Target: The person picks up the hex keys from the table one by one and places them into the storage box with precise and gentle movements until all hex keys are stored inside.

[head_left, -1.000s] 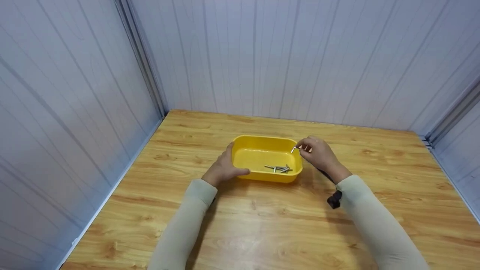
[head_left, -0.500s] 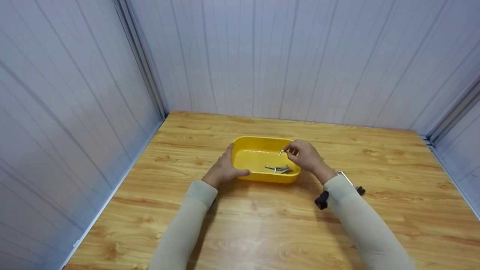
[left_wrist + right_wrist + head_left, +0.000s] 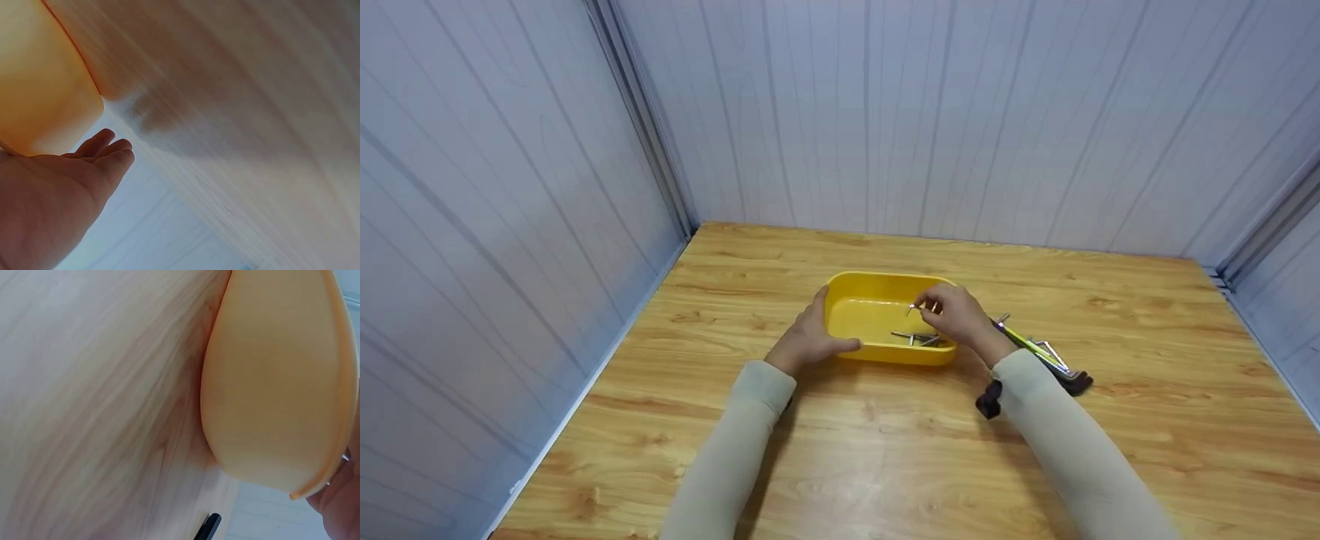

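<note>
A yellow plastic box [image 3: 885, 354] stands on the wooden table, with several small metal hex keys [image 3: 916, 339] lying near its front right. My left hand [image 3: 808, 339] holds the box's left end, thumb along the front rim and fingers along the left side. In the left wrist view, the fingers [image 3: 115, 152] reach past the box's lower corner. Above the box's right part, my right hand [image 3: 956, 313] pinches a small L-shaped hex key [image 3: 911, 308] between thumb and fingertips. The right wrist view shows the box's outer wall [image 3: 275, 382] covering most of that hand.
Right of the box, partly behind the right forearm, lies a hex key set [image 3: 1046, 356] with a black and yellow-green holder. A black device [image 3: 988, 400] sits under the right cuff. White panel walls [image 3: 915, 120] border the table [image 3: 855, 457] at the back and sides.
My right hand has moved left from the box's right rim to over its inside, carrying the hex key. The key set has come into view behind the forearm. My left hand stays put.
</note>
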`<state>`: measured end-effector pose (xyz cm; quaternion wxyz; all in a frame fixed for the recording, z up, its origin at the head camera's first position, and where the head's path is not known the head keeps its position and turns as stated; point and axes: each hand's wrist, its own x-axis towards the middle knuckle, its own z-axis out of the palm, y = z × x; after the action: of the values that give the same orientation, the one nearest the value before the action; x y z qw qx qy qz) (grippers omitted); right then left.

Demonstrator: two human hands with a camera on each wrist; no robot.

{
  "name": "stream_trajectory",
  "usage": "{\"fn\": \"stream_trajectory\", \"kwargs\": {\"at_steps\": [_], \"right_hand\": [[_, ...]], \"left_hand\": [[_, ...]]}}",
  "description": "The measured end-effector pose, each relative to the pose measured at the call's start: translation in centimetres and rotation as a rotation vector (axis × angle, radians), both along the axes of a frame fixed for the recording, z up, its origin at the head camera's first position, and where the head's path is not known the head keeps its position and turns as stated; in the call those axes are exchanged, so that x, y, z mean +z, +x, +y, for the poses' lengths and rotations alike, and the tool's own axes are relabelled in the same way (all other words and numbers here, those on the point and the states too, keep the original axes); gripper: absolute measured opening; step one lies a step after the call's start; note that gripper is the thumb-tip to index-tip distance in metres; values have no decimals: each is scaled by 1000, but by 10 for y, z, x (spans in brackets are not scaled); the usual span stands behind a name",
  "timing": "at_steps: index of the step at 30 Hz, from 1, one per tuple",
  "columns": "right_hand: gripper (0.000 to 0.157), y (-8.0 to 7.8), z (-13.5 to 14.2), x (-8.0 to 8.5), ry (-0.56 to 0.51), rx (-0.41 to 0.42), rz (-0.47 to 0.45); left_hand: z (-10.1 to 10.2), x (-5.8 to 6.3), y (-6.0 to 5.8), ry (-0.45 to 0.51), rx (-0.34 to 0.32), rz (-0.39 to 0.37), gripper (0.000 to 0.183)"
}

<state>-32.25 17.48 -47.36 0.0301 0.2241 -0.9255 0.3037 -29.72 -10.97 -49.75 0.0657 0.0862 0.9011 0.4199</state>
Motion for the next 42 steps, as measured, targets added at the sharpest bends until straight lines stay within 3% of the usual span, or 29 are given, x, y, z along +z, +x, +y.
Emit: {"fn": "stream_trajectory", "kwargs": {"at_steps": [9, 22, 33, 42], "right_hand": [[14, -2, -5, -5, 48, -27, -80], [14, -4, -9, -7, 207, 31, -51], [14, -3, -13, -8, 299, 5, -136], [11, -3, -14, -7, 363, -4, -144]], "left_hand": [[1, -1, 0, 7, 4, 2, 122], [0, 2, 1, 31, 6, -8, 123], [1, 0, 1, 34, 6, -8, 123], [1, 0, 1, 42, 7, -5, 124]]}}
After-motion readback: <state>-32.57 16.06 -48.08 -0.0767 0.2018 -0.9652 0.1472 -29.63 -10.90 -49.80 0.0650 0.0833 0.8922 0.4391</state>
